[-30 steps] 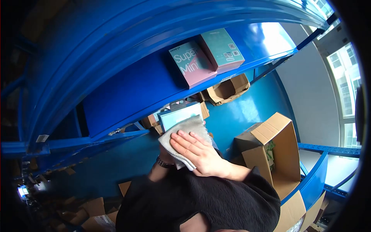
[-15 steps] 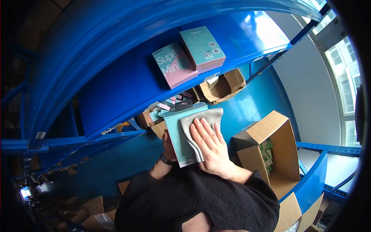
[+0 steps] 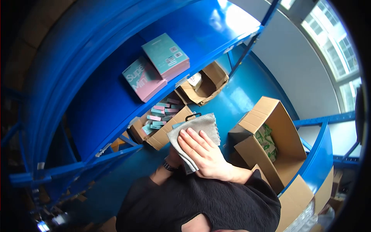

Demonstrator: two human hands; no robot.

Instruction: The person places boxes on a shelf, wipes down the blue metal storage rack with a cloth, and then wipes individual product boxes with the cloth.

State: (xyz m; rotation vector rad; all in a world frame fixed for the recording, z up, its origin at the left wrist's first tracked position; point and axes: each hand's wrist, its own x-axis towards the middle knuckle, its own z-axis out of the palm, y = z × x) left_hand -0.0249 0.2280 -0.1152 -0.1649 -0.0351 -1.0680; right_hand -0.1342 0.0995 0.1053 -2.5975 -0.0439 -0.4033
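My right hand (image 3: 201,155) lies on a grey textured cloth (image 3: 206,125), fingers stretched over it and thumb out of sight. Beneath the cloth is a teal box (image 3: 178,125), tilted and mostly covered, with a black hanging handle (image 3: 193,115) sticking out at its top. My left hand (image 3: 175,155), a dark band at its wrist, supports the box from the left and behind; its fingers are largely hidden. Two larger teal and pink boxes stand on the blue shelf, a "Super Mini" box (image 3: 143,80) and a taller one (image 3: 166,56) beside it.
Under the shelf, a carton (image 3: 156,137) holds several small teal and pink boxes. Another open carton (image 3: 206,87) stands beyond it. To the right, a large open carton (image 3: 288,154) contains green-printed packing. Blue rack beams (image 3: 77,166) run along the left.
The box has tipped so its teal front is now mostly hidden by the cloth. My right hand and the cloth have shifted slightly left and down. The camera view has turned.
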